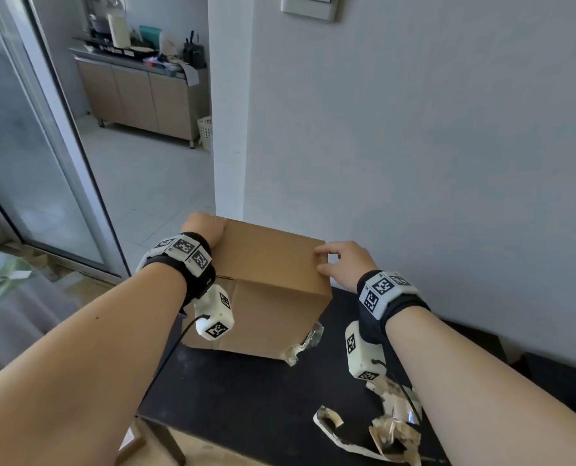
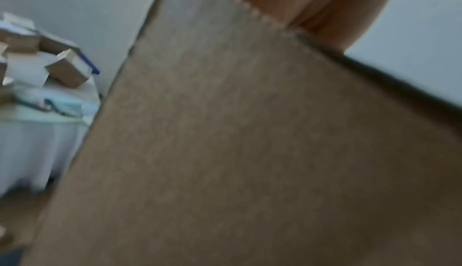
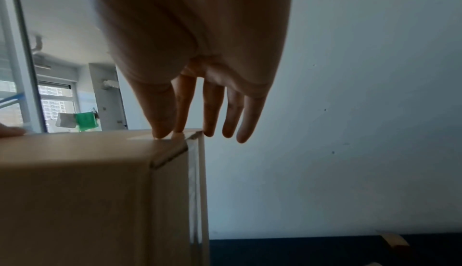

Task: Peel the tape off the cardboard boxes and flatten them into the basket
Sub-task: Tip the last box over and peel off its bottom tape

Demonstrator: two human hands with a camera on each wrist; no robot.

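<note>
The cardboard box (image 1: 266, 264) sat on the dark worktop (image 1: 246, 391), at its far left end, close to the pale wall (image 1: 447, 146). It was tilted, with one corner turned toward the near side.

Both forearms reached out over the worktop toward it. The left hand (image 1: 202, 228) lay over the box's far left top corner, wrist bent down, fingers wrapped beyond the edge and out of sight from the head view. In the left wrist view a cardboard face (image 2: 250, 142) filled most of the picture and only a bit of skin (image 2: 325, 3) showed above its top edge, so I could not tell how those fingers lay.

The right hand (image 1: 343, 264) rested at the right top corner. Its thumb (image 3: 160, 112) and forefinger touched the top face just at the corner, beside a strip of clear tape (image 3: 196, 181) that ran down the box's right vertical edge. The other fingers (image 3: 250, 118) hung straight and slack past the corner, touching nothing. That hand was open, gripping nothing.

A crumpled scrap of peeled tape (image 1: 305, 343) hung at the bottom near corner of the box. More torn tape and paper scraps (image 1: 380, 428) lay on the near right part of the worktop, below the right forearm. Each wrist wore a black band with white marker blocks (image 1: 187, 252).
</note>
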